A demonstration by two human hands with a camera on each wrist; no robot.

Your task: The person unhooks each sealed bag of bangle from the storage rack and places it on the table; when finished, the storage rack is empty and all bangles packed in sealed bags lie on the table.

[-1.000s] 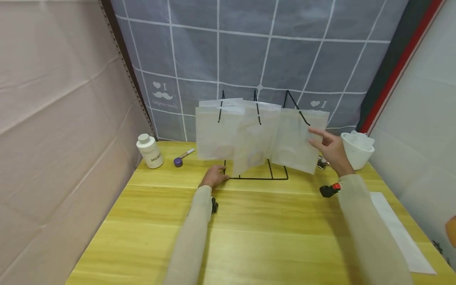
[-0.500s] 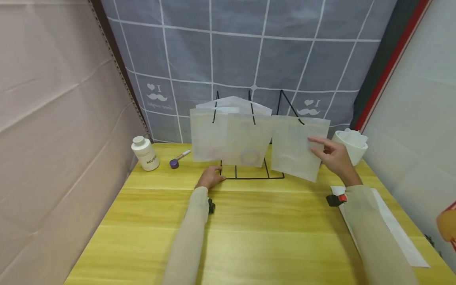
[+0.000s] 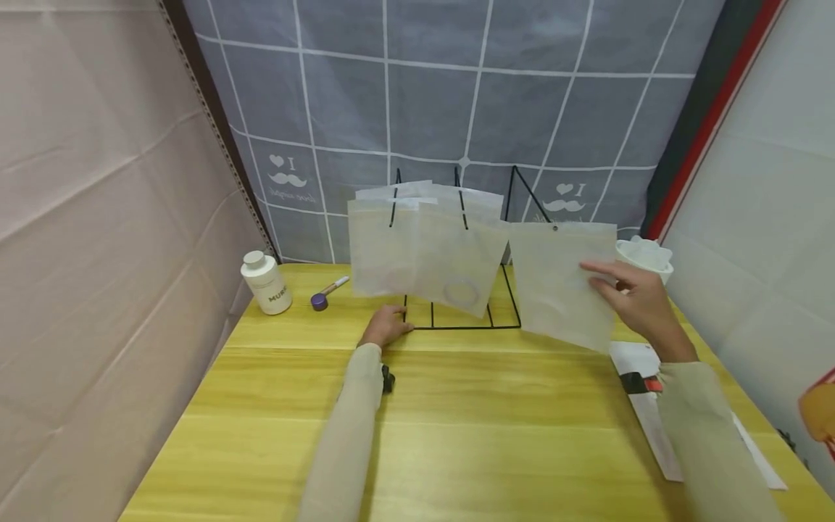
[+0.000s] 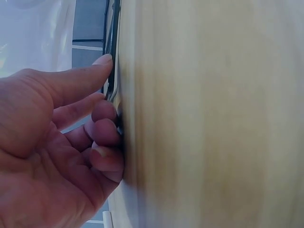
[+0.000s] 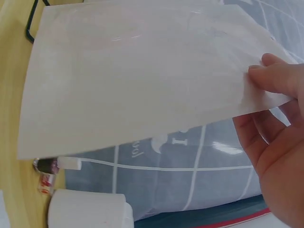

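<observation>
The bench (image 3: 457, 435) is yellow wood, backed by a grey checked cloth (image 3: 457, 101). Near its far edge stands a black wire rack (image 3: 464, 319) with frosted plastic bags (image 3: 424, 246) hanging on its prongs. Off the rack's right end, one separate frosted bag (image 3: 561, 283) hangs in the air above the bench, pinched at its right edge by the right hand (image 3: 642, 304), thumb in front and fingers behind. The left hand (image 3: 386, 326) rests at the rack's near left corner, its curled fingers pressed against the base wire. A white bowl (image 3: 642, 255) sits near the far right corner, a white bottle (image 3: 264, 283) and a purple-capped pen (image 3: 326, 292) near the far left.
</observation>
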